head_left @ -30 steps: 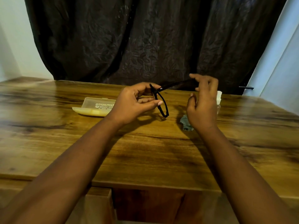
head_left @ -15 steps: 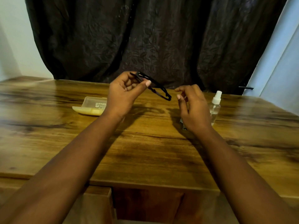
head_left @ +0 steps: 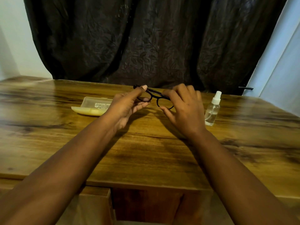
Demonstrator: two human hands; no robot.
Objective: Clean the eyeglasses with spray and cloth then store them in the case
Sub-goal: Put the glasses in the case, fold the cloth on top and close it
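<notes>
Black-framed eyeglasses (head_left: 156, 95) are held above the middle of the wooden table (head_left: 146, 153). My left hand (head_left: 128, 106) pinches their left end between thumb and fingers. My right hand (head_left: 183, 109) touches the frame's right side with its fingertips, its other fingers spread. A yellowish open case (head_left: 92, 106) lies on the table left of my left hand. A small clear spray bottle (head_left: 213, 109) with a white nozzle stands upright just right of my right hand. The cloth is hidden, probably behind my right hand.
A dark curtain (head_left: 146, 43) hangs behind the table's far edge. A pale wall or door (head_left: 282, 70) stands at the right. The table's near edge runs across the lower part of the view.
The glasses have come down and turned level with the front facing me. My right hand moved up from beside them onto the frame's right side. The cloth is no longer visible.
</notes>
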